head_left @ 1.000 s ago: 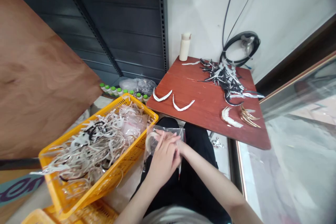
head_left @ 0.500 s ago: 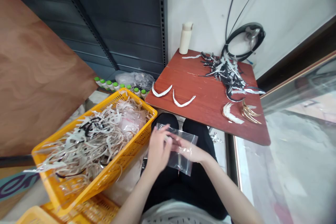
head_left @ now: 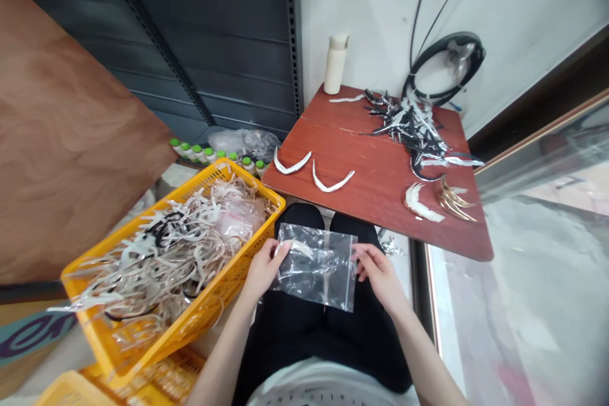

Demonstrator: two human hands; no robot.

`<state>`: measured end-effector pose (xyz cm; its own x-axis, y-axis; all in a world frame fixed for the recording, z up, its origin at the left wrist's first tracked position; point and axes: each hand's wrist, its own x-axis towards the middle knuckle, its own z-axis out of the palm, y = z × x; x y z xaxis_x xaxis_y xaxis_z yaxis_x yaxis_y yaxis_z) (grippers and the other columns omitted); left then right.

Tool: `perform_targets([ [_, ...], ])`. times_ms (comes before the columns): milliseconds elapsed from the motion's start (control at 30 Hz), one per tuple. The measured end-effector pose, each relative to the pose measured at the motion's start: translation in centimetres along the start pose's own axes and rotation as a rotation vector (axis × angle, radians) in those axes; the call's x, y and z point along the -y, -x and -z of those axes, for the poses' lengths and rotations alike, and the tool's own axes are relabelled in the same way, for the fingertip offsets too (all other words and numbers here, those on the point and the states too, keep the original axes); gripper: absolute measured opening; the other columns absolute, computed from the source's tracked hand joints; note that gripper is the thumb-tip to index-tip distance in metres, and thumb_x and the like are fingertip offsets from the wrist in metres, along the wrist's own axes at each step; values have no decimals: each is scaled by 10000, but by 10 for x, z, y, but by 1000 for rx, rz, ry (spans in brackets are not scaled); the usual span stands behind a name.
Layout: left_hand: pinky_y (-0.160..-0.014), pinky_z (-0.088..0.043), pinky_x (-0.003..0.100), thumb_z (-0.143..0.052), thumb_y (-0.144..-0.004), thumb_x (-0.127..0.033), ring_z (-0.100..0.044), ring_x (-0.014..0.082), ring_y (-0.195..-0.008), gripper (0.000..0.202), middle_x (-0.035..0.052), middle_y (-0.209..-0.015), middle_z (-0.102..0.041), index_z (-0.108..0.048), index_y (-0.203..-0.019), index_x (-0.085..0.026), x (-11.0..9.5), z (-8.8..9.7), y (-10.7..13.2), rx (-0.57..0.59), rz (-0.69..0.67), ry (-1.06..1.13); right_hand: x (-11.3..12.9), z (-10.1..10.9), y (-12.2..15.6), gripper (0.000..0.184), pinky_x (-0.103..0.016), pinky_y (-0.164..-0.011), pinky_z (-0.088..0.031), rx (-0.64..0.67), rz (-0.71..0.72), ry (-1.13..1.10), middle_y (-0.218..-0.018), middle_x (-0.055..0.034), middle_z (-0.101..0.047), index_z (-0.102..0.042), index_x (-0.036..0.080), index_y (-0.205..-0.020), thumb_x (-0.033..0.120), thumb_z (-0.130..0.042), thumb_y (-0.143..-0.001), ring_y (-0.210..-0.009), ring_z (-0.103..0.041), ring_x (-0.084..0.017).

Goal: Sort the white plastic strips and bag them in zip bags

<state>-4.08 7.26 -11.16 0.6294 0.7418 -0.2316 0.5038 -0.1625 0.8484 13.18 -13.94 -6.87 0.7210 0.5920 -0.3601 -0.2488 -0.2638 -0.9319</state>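
Note:
A clear plastic bag (head_left: 316, 282) is stretched flat above my lap, with a white curved strip (head_left: 301, 247) showing at its upper left. My left hand (head_left: 264, 269) pinches the bag's left end between thumb and fingers, close to the strip. At the opposite edge, my right hand (head_left: 380, 274) has its fingertips closed on the bag's side. On the reddish-brown table (head_left: 342, 133) lie two white V-shaped strips (head_left: 332, 185), a bundle of white curved strips (head_left: 421, 205) and a bundle of gold curved strips (head_left: 455, 200).
To my left stands a yellow crate (head_left: 247, 260) heaped with bagged strips. A pile of black and silver strips (head_left: 413, 124) covers the table's back right, and a cream bottle (head_left: 336, 65) stands at its back left corner. Several green-capped bottles (head_left: 209, 155) line the floor behind the crate.
My hands have moved apart, from close together over the bag to its opposite ends. The bag is now spread out, and the white strip shows inside its left part.

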Motion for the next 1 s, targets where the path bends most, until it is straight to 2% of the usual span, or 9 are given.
perform_targets([
  [100, -662, -412, 258, -544, -842, -551, -540, 163, -658, 337, -37, -679, -547, -556, -797, -217, 3, 1, -3, 44, -40, 53, -10, 1, -1, 538, -235, -443, -460, -215, 65, 131, -902, -71, -671, -581, 166, -1196, 577, -552, -851, -557, -565, -128],
  [267, -613, -415, 249, -607, -784, -563, -528, 158, -643, 367, -27, -665, -550, -580, -760, -198, 6, 3, -7, 61, -17, 176, -15, -9, -13, 614, -255, -483, -472, -112, 74, 194, -989, -67, -679, -535, 173, -1295, 538, -622, -809, -524, -541, -116],
  [467, -588, -419, 233, -543, -821, -598, -492, 122, -588, 434, -36, -621, -494, -508, -685, -187, 5, 9, -5, 79, -7, 276, -5, -16, -24, 373, -269, -686, -457, -22, 171, 234, -761, -43, -696, -721, 156, -807, 515, -619, -828, -713, -613, -178],
  [567, -603, -446, 242, -536, -832, -587, -518, 124, -599, 416, -18, -664, -546, -539, -743, -181, 7, 15, -2, 81, 6, 305, 7, -21, -22, 346, -262, -667, -448, 24, 188, 220, -750, -39, -707, -723, 166, -788, 496, -630, -832, -704, -622, -184],
  [700, -777, -512, 328, -544, -849, -542, -624, 201, -840, 388, 63, -897, -653, -612, -945, -173, 1, 26, 3, 34, -8, 243, 37, -34, -20, 303, -252, -645, -440, 85, 301, 335, -732, -29, -716, -721, 188, -770, 451, -609, -871, -676, -636, -181],
  [800, -1062, -378, 448, -508, -886, -497, -494, 258, -1240, 441, 115, -1275, -570, -555, -1213, -204, -23, 36, 5, -156, -244, 12, 74, -53, -19, 268, -239, -643, -416, 219, 464, 509, -717, -12, -718, -718, 201, -735, 392, -615, -893, -662, -642, -161],
  [833, -1110, -319, 468, -468, -912, -475, -444, 254, -1299, 438, 116, -1346, -529, -532, -1259, -215, -34, 40, 5, -158, -356, -45, 88, -61, -19, 254, -235, -646, -407, 275, 540, 560, -721, -8, -721, -717, 204, -733, 376, -623, -895, -667, -643, -156],
  [900, -1131, -299, 465, -377, -955, -444, -457, 240, -1297, 393, 100, -1339, -551, -563, -1227, -230, -56, 49, 5, -36, -521, -73, 117, -80, -18, 209, -229, -666, -395, 362, 686, 611, -786, -8, -731, -724, 206, -782, 352, -631, -899, -709, -646, -146],
  [1000, -1064, -396, 439, -407, -939, -476, -559, 249, -1167, 339, 72, -1132, -658, -625, -1029, -232, -80, 70, 4, 9, -550, -67, 151, -107, -17, 150, -212, -647, -383, 444, 753, 565, -748, 16, -709, -708, 204, -798, 322, -663, -880, -678, -624, -121],
])
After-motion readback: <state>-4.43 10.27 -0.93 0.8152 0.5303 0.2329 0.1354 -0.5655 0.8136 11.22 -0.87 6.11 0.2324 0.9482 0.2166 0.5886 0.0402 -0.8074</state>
